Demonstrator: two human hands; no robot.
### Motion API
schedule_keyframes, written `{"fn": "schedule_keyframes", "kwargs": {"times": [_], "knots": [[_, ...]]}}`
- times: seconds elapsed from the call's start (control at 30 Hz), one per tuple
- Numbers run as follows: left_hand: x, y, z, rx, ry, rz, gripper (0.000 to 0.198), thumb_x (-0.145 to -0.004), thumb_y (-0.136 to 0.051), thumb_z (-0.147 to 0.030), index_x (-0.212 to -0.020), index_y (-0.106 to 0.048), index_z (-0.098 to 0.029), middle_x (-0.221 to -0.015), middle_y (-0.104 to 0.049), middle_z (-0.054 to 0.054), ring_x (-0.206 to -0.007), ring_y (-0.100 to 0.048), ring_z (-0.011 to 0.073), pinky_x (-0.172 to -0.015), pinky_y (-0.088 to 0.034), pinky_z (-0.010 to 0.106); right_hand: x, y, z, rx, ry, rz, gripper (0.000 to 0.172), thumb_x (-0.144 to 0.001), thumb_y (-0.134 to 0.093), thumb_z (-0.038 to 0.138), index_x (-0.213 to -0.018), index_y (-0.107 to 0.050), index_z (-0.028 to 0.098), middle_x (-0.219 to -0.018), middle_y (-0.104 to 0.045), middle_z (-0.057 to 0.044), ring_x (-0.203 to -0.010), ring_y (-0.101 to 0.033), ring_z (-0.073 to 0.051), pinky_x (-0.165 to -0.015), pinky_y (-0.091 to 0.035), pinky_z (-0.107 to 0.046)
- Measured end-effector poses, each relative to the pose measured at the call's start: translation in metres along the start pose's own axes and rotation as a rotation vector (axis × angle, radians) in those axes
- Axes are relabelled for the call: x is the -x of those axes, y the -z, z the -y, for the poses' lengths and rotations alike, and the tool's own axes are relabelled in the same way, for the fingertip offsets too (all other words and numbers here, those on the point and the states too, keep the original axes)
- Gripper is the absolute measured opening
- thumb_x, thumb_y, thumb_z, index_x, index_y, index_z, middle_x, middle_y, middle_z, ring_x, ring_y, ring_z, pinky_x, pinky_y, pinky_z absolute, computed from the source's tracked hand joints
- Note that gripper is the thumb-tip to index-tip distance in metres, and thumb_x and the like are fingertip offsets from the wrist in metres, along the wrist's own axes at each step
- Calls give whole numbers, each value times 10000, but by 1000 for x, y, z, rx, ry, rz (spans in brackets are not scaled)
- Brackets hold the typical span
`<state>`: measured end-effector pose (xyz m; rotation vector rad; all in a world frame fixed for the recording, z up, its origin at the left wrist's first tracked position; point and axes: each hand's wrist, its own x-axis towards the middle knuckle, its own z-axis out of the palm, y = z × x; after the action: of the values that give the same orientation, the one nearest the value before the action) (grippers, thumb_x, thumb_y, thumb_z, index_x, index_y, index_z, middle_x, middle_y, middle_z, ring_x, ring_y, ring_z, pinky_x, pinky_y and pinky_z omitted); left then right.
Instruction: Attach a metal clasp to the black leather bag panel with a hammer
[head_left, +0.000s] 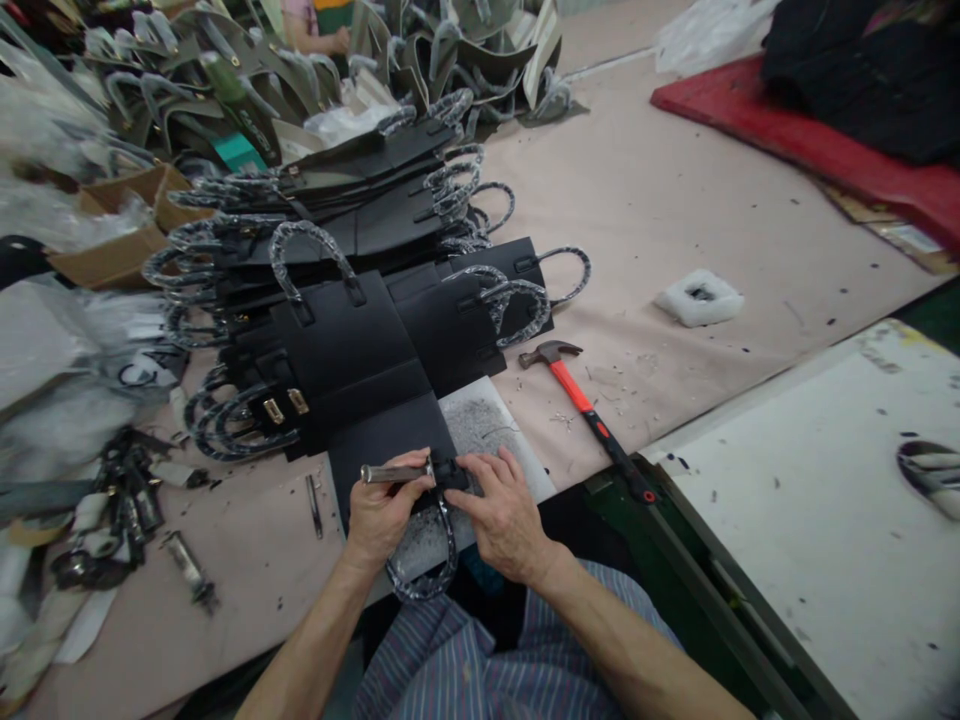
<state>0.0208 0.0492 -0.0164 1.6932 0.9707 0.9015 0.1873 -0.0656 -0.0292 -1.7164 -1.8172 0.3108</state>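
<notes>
My left hand [381, 515] is closed around a short metal punch tool [394, 472] that lies level, its tip pointing right at a black handle tab [450, 472]. My right hand [501, 508] pinches that tab and presses it onto a black leather bag panel [390, 440]. The panel rests on a scratched grey cutting slab [487, 420] at the table's near edge. A plastic-wrapped black handle loop [431, 580] hangs from the tab toward my lap.
A stack of black bag panels with wrapped handles [360, 260] spreads behind the slab. An orange-handled hammer [581, 410] lies to the right. Metal tools and hardware [127, 510] litter the left. A white foam piece [701, 297], a red mat [810, 140] and olive-green bags [225, 80] lie farther off.
</notes>
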Motion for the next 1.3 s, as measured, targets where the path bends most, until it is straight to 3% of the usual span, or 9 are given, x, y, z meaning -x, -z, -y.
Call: {"fn": "schedule_keyframes", "kwargs": {"times": [0.4, 1.3], "knots": [[7, -4, 4, -158, -173, 41, 123, -862, -735, -271, -961, -728, -200, -1086, -736, 71, -1010, -701, 234, -976, -567, 428, 0, 2, 1, -22, -16, 15, 352, -865, -510, 165, -1149, -670, 296, -1373, -459, -76, -1274, -395, -282, -1148, -174, -583], [14, -5, 0, -285, -305, 10, 105, -866, -713, -171, -967, -701, -198, -1108, -726, 71, -1013, -702, 228, -956, -581, 415, -1, 2, -1, -30, -2, -6, 351, -865, -514, 171, -1158, -668, 287, -1370, -476, -87, -1272, -410, -286, -1154, -177, -587]]}}
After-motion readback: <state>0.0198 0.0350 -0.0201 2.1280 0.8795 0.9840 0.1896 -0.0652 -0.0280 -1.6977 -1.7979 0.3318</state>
